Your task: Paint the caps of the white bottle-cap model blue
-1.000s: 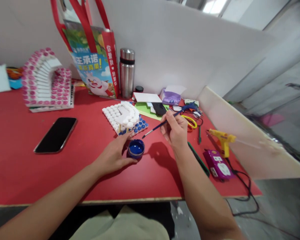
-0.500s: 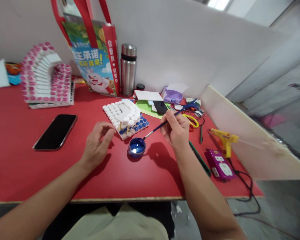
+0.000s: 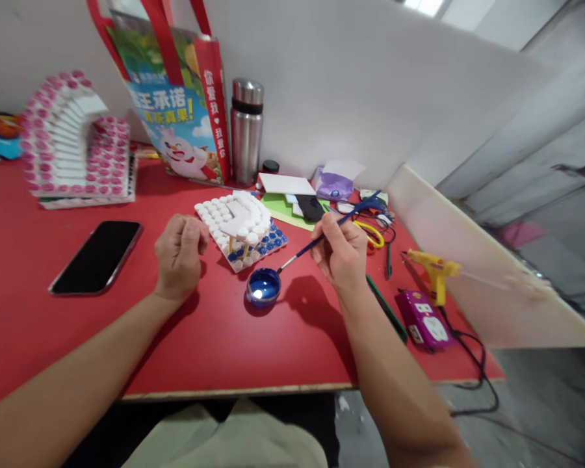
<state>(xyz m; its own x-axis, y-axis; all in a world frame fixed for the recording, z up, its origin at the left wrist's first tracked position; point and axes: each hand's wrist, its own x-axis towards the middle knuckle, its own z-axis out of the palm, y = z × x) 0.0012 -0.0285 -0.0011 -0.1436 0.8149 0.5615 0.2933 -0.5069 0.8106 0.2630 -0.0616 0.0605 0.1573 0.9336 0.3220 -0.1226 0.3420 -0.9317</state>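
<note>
In my right hand [image 3: 342, 252] is a thin paintbrush [image 3: 302, 249] with a dark blue handle. Its tip rests at the rim of a small round cup of blue paint [image 3: 264, 288]. Left of the cup, my left hand [image 3: 180, 255] is curled closed above the table; nothing shows in it. Between the hands, farther back, stands a small model [image 3: 244, 218] covered with white round pieces on a square base. Some pieces along the base's right side are blue, and thin posts hold up its raised curved part. The left hand is beside the model, apart from it.
A phone [image 3: 97, 257] lies at left, with a pink-and-white model [image 3: 78, 146] behind it. A bag [image 3: 175, 110] and steel flask [image 3: 247, 133] stand at the back. Yellow scissors [image 3: 370, 233], a glue gun [image 3: 433, 270] and a purple power box [image 3: 424, 318] are at right.
My left hand has drawn back from the model, and its fingers have curled closed. The right hand and paintbrush stay almost still at the cup. The view has shifted slightly.
</note>
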